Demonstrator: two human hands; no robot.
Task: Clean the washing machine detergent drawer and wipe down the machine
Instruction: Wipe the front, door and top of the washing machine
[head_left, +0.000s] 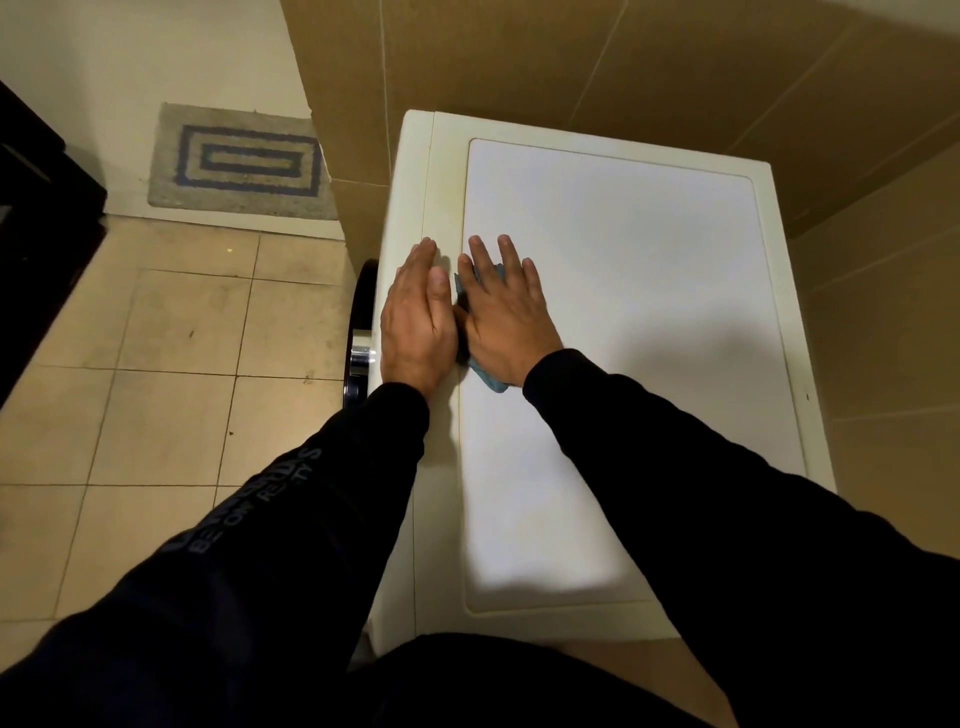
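Note:
I look down on the white top of the washing machine. My right hand lies flat with straight, spread fingers on a blue cloth and presses it onto the top panel near its left border. Most of the cloth is hidden under the palm; a corner shows below the wrist. My left hand rests flat with straight fingers on the cream left rim of the top, right beside the other hand. The dark round door with a chrome handle shows at the machine's left side. The detergent drawer is out of sight.
Brown tiled walls close in behind and to the right of the machine. Beige floor tiles spread out to the left, with a grey and blue mat further off. A dark piece of furniture stands at the far left.

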